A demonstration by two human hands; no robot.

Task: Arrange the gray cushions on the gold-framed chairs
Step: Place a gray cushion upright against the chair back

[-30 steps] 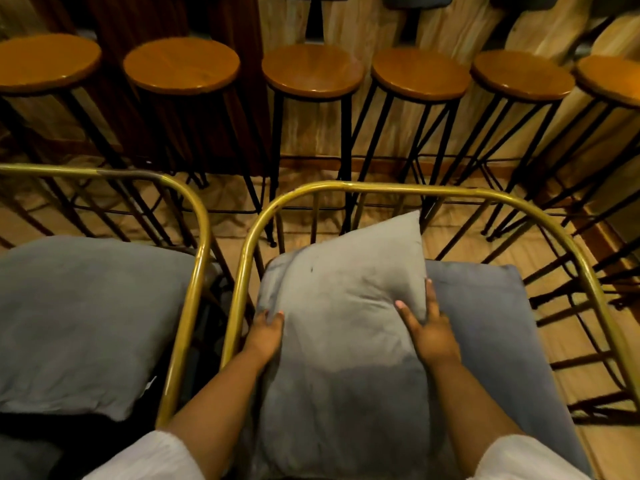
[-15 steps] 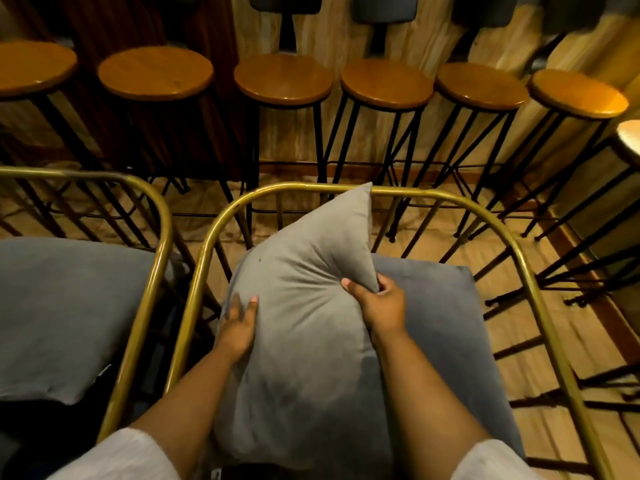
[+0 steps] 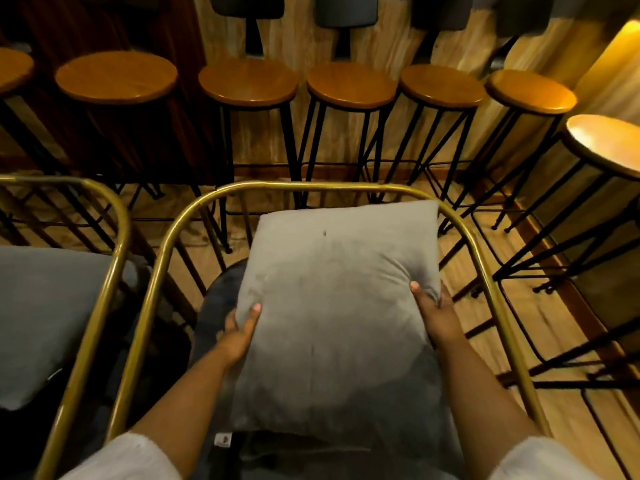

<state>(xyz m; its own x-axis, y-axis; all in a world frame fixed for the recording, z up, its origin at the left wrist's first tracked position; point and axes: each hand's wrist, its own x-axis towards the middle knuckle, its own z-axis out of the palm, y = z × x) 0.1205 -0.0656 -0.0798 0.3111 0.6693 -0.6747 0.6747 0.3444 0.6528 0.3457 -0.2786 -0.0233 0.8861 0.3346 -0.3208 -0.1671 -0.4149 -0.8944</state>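
wooden bar stools (image 3: 247, 81) behind; left hand (image 3: 239, 329) and right hand (image 3: 434, 311) both clamped on gray cushion (image 3: 341, 303) over gold-framed chair (image 3: 145, 306).

wooden bar stools (image 3: 350, 85) along plank wall (image 3: 304, 39)

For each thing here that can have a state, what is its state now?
gray cushion: held by both side edges, over the chair seat.
left hand: gripping the cushion.
right hand: gripping the cushion.
gold-framed chair: under the held cushion.
second chair: cushion lying on it.
stools: unoccupied.
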